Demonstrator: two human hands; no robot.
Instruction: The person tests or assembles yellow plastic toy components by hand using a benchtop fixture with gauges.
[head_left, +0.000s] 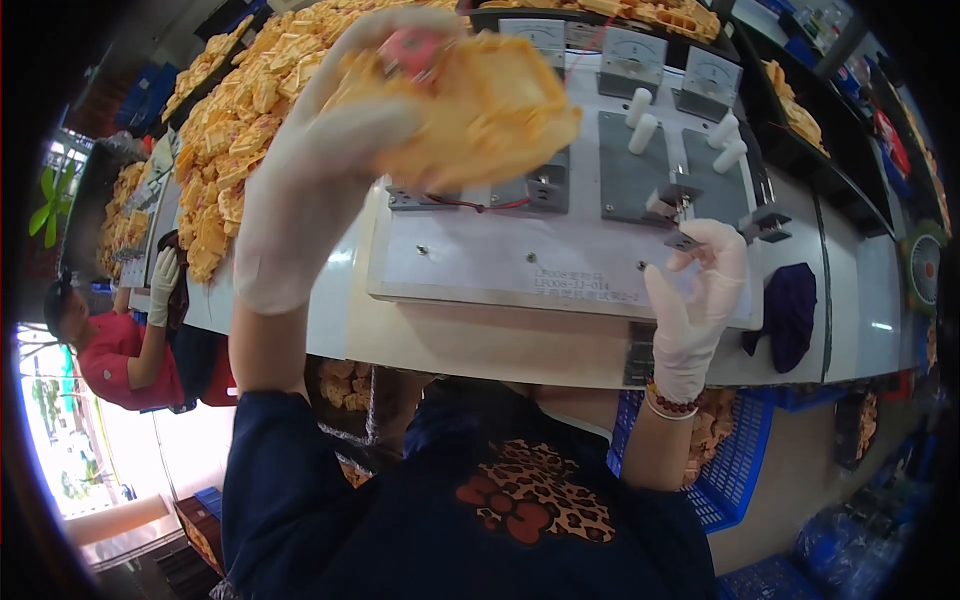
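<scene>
Held up at the upper middle is a yellow-orange moulded plastic part [490,120] with a pink-red round piece on it, blurred by motion. My left hand [305,190], in a white glove, grips it by its left side. Below it lies a white test board [470,250] with grey blocks, white-handled levers [642,132] and a red and black wire. At the board's right front, my gloved right hand [705,290] has its thumb and curved fingers apart with nothing between them. Its fingertips are close to a small metal clamp [683,190]; whether they touch it I cannot tell.
Several analog meters [632,62] stand along the board's back. A large heap of yellow-orange parts [225,150] covers the table's left. A purple cloth [788,315] lies right of the board. Below the table edge is a blue basket [735,480]. A co-worker [125,350] is at far left.
</scene>
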